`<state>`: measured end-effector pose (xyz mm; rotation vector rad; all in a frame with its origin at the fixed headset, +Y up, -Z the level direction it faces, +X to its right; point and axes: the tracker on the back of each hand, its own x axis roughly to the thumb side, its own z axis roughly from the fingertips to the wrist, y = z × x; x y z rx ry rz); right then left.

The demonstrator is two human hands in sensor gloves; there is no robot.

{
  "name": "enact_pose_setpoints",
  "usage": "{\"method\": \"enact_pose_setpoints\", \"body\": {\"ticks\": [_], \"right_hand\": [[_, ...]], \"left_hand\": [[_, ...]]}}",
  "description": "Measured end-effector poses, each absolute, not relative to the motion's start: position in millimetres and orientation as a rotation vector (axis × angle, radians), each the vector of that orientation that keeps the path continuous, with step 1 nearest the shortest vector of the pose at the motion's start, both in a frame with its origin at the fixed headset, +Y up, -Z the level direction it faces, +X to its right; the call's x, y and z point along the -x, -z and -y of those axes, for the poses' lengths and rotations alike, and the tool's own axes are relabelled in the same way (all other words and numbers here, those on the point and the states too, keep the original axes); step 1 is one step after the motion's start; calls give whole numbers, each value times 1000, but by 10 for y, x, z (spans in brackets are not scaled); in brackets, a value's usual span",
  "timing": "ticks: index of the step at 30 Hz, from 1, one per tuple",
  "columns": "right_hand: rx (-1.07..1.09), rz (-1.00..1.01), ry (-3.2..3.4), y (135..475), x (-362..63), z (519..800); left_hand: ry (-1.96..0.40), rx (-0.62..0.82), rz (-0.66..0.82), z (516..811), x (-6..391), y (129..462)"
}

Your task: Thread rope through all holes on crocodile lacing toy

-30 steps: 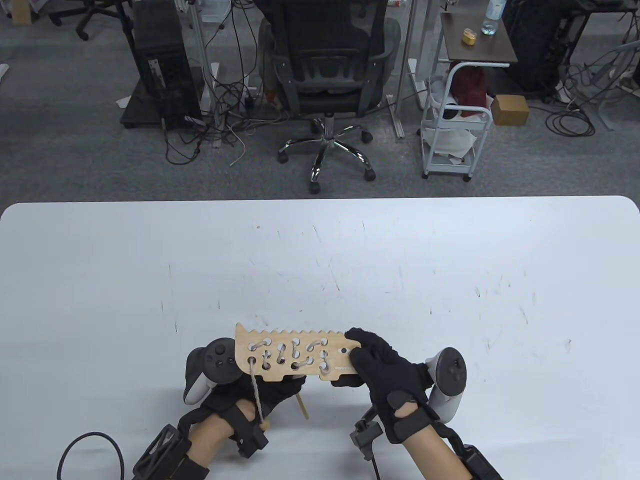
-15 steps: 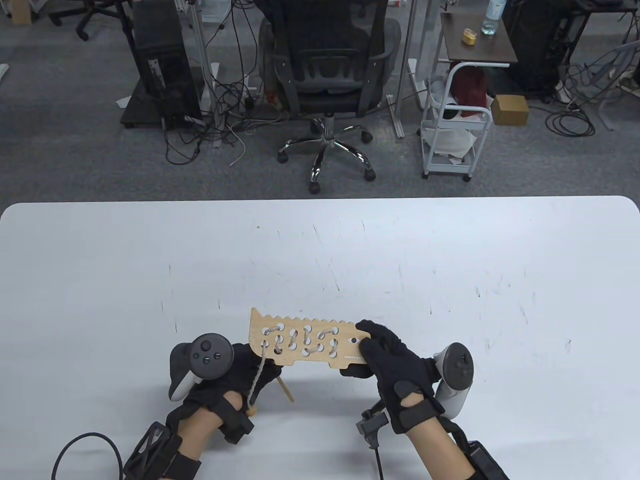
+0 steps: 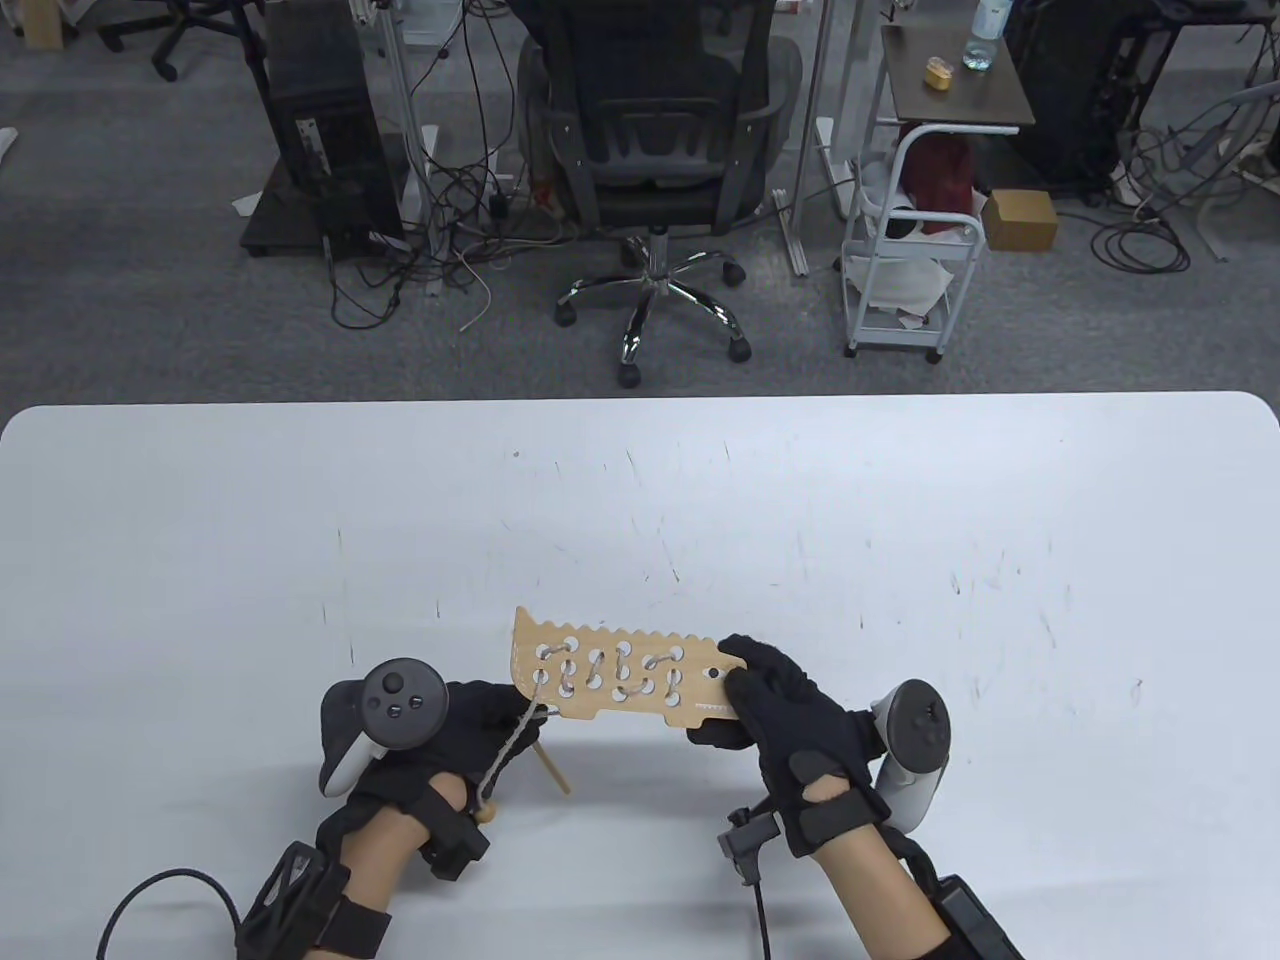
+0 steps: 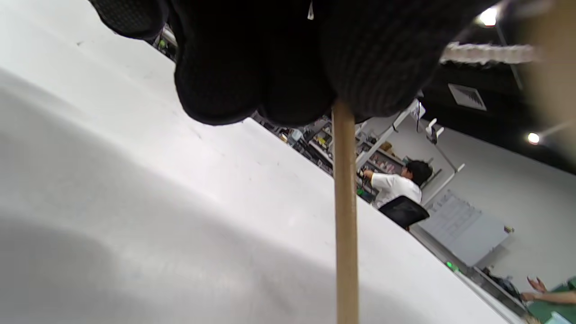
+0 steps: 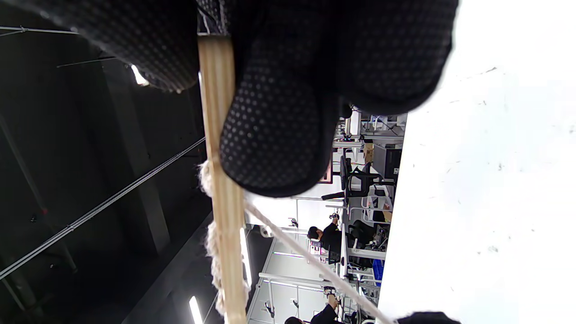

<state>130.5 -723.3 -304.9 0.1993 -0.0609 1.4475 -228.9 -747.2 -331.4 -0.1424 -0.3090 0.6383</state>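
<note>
The wooden crocodile board (image 3: 612,680) is held above the white table (image 3: 640,520), near its front edge. My right hand (image 3: 735,702) pinches its right end; in the right wrist view the fingers (image 5: 279,135) clamp the board's edge (image 5: 222,189). A pale rope (image 3: 512,742) zigzags through several holes, leaves the leftmost hole and hangs down to a wooden bead (image 3: 487,814). My left hand (image 3: 515,715) sits just left of and below the board. Its curled fingers (image 4: 252,67) grip the wooden needle (image 4: 345,216), which sticks out toward me as a thin stick (image 3: 551,768).
A black cable loop (image 3: 175,900) lies at the table's front left corner. Beyond the far edge stand an office chair (image 3: 650,150) and a white cart (image 3: 910,270) on the floor. People work in the background of both wrist views.
The board has moved a little away from me and to the right. My left hand has drawn left, and the rope and its bead swung left with it.
</note>
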Motion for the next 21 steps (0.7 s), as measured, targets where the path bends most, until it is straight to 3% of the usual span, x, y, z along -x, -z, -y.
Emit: {"method": "enact_pose_setpoints", "body": {"ticks": [21], "right_hand": [[-183,12,-1515,3087,-1244,7335]], "left_hand": [[-423,261,371,7650,2052,3278]]}}
